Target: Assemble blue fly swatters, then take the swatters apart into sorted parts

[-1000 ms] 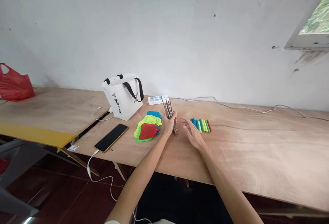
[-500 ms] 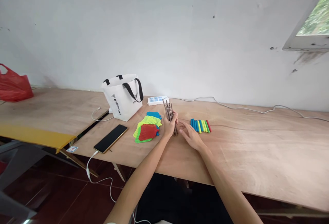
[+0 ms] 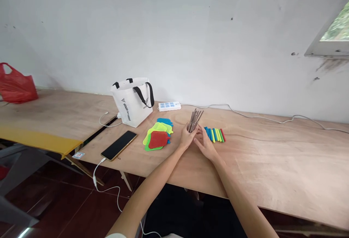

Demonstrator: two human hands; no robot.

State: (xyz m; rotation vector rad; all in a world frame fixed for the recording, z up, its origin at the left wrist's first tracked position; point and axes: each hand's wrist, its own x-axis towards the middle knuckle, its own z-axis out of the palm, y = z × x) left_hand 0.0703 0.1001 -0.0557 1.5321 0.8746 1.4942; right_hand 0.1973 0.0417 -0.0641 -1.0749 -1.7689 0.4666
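A bundle of thin metal rods point(image 3: 194, 118) stands up out of my left hand point(image 3: 187, 137), the upper ends fanned and leaning right. My left fingers are closed round the bundle. My right hand point(image 3: 206, 146) meets it from the right, with bent fingers and thumb at the lower part of the rods; their bottom ends are hidden by my hands. Just beyond my right hand lies a row of coloured plastic tubes point(image 3: 217, 135) in blue, yellow, green and red. Left of my hands, mesh fly swatter heads point(image 3: 159, 139) overlap in a pile, a red one on top.
A phone point(image 3: 119, 145) on a white cable lies at the left of the wooden table point(image 3: 272, 161). Behind it stands a white tote bag point(image 3: 132, 105), beside a power strip point(image 3: 169, 106) whose cord runs along the wall. A red plastic bag point(image 3: 17, 87) sits far left.
My left hand has moved right with the rods, which now lean right instead of left. My right hand has closed in on the bundle. The view has shifted slightly.
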